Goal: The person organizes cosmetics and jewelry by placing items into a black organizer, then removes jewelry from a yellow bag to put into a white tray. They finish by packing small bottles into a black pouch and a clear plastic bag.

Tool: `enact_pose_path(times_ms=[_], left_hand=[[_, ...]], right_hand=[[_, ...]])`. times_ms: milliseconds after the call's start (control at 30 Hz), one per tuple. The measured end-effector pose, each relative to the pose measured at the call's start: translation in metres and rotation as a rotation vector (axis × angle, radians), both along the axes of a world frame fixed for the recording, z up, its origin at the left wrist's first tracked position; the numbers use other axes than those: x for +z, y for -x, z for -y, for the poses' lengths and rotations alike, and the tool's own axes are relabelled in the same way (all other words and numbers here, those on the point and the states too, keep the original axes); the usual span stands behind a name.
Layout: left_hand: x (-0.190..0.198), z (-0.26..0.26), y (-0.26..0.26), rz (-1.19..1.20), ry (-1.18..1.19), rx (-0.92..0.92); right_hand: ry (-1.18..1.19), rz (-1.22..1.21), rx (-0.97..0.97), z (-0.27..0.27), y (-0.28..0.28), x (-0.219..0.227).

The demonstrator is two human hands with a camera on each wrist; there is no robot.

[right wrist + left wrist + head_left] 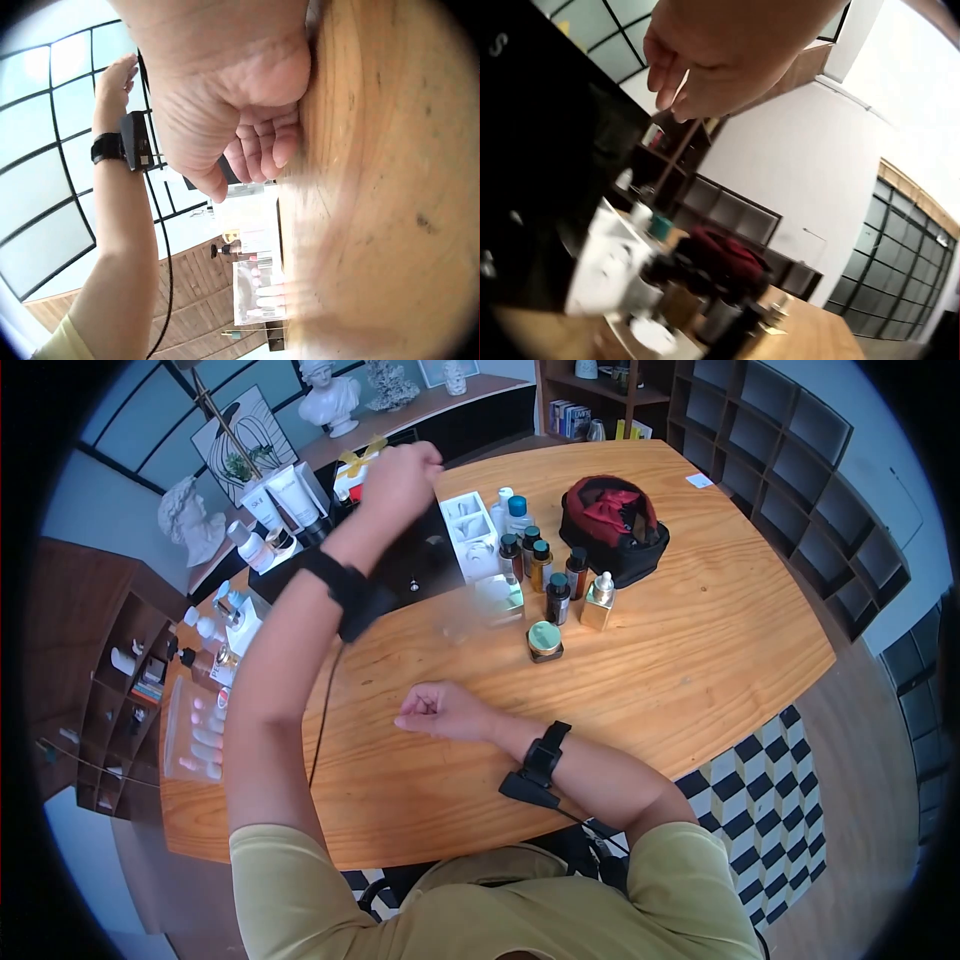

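My left hand (400,488) is raised over a black box (430,572) at the back left of the table. In the left wrist view its loosely bent fingers (664,79) hang down with nothing between them. My right hand (447,712) rests on its side on the wooden table (650,690), fingers relaxed and holding nothing. Nearest beyond it, a blurred, whitish see-through shape (475,612) shows beside a small mirror-like block (508,598). A jar with a green lid (544,640) stands to the right of these.
Several dark bottles (558,600), a gold dropper bottle (598,605) and a white compartment tray (468,525) stand mid-table. Behind them sits a black and red bag (620,540). White tubes (280,500) and a clear pouch (195,735) are at left. A cable (322,720) trails from my left wrist.
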State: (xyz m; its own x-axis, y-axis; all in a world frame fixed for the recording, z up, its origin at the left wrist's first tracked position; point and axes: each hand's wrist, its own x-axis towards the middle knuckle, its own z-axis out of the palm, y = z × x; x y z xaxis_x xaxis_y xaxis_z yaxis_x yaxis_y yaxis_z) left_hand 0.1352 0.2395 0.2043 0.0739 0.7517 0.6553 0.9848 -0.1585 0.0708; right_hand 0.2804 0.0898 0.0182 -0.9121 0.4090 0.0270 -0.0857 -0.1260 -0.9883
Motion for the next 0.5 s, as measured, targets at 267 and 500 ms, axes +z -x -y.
enact_pose_path(times_ms=[267, 500], left_hand=[[0.036, -0.05, 0.071, -0.331, 0.52, -0.04], [0.04, -0.068, 0.072, -0.099, 0.793, -0.015]], right_hand=[[-0.035, -0.008, -0.017, -0.001, 0.006, -0.011], [-0.026, -0.034, -0.034, 0.0, 0.003, -0.006]])
